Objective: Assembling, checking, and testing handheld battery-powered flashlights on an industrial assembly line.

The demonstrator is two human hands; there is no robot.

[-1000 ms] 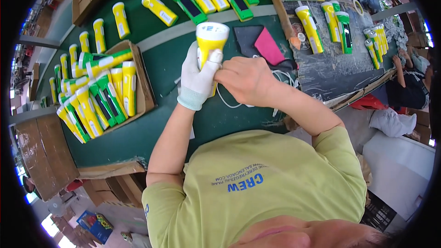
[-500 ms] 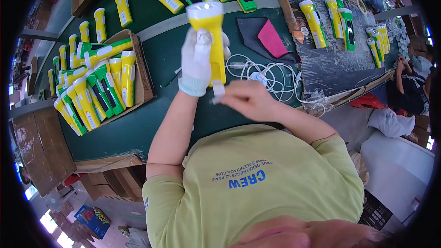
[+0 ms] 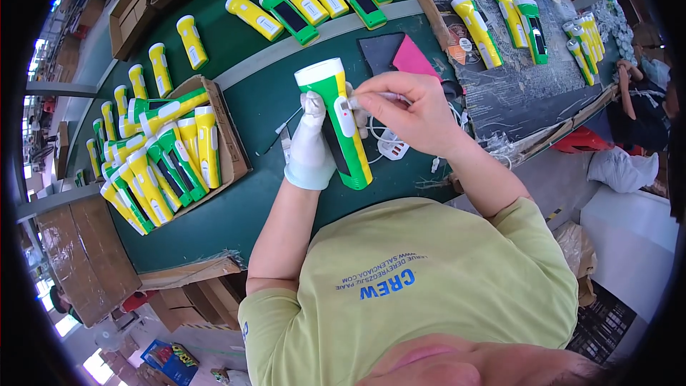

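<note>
The torch in hand has changed: a second ago the gloved hand held an all-yellow one upright with its pale head toward the far side of the table, and now a green and yellow plastic torch with a white lens head (image 3: 337, 123) sits in that same grip, turned so its white switch panel faces up, so the yellow one seems to have been set aside and a fresh piece taken up for the same check. The left hand (image 3: 311, 144), in a white cloth glove, wraps the torch from its left side, its fingers curled closed round the body just below the head. The bare right hand (image 3: 409, 111) has come in from the right, and its fingers (image 3: 362, 99) are pressed together in a pinch on a thin white cable end, the tip touching the torch's side just beside the switch panel. The torch is held above the green table (image 3: 250, 200), tilted, head away from the person. Below the right hand lies a white power strip with coiled white cords (image 3: 389, 144). To the left, an open cardboard box (image 3: 227, 144) is packed with more green and yellow torches, and further ones lie in rows along the table's far edge.
</note>
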